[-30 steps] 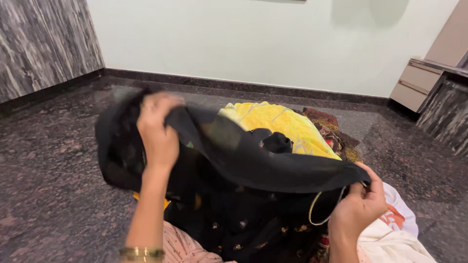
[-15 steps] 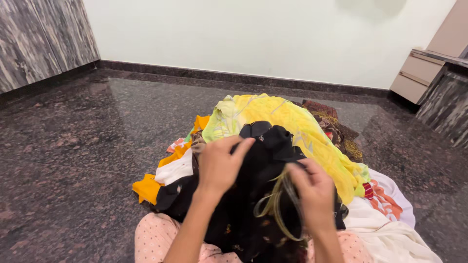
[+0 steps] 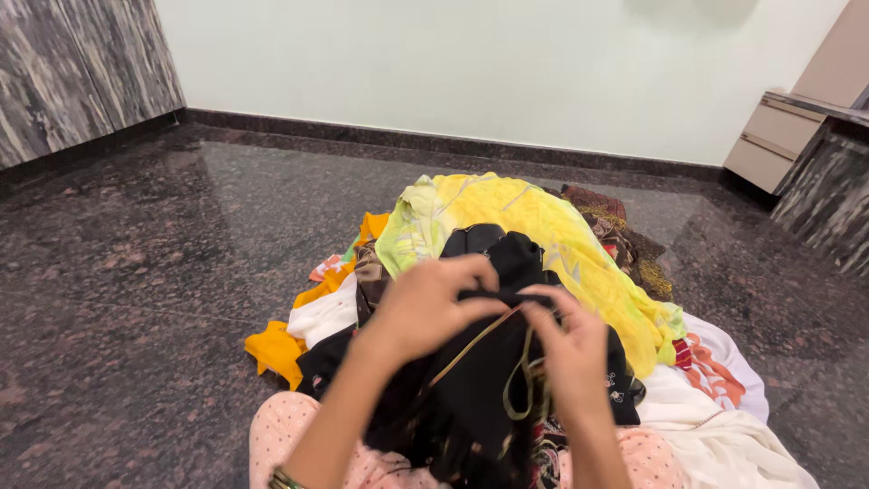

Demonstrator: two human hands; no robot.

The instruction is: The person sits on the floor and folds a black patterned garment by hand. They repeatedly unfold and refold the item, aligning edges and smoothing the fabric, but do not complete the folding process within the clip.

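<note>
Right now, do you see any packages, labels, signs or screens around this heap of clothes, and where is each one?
None in view: no package, label, sign or screen shows.
Only a heap of loose clothes on the dark polished stone floor, with a crumpled yellow cloth on top.
Both hands, the left hand and the right hand, grip a black garment with thin gold trim over the person's lap.

Black garment [image 3: 480,380] — bunched, olive-trimmed, over lap
</note>
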